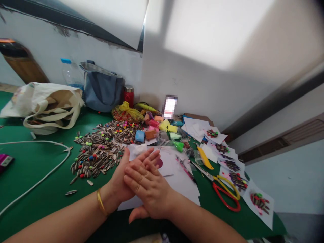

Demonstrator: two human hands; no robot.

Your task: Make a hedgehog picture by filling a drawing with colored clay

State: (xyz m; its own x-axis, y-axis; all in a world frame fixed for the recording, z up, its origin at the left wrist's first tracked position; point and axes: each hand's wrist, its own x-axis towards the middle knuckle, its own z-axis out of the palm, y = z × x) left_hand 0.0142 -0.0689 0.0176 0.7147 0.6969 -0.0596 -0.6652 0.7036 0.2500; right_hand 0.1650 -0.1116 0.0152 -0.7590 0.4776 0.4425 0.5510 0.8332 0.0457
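My left hand (118,180), with a gold bangle (100,201) on its wrist, is turned palm up with its fingers stretched out. Across its palm lies my right hand (154,189), flat, fingers extended and thumb apart. Whether anything sits between the two palms is hidden. Below and beyond them are white paper sheets (177,184), one bearing a dark purple-red round patch (159,163). Left of the hands spreads a pile of striped sunflower seeds (101,155) mixed with bright coloured pieces. Packets of coloured modelling clay (150,134) lie behind.
To the right lie scissors (215,180), a yellow utility knife (205,158), a pink pen (186,168) and several papers with seed pictures (260,202). A phone (169,106), red flask (129,96), blue bag (102,89) and white tote (53,104) line the back. A white cable (37,182) crosses the left.
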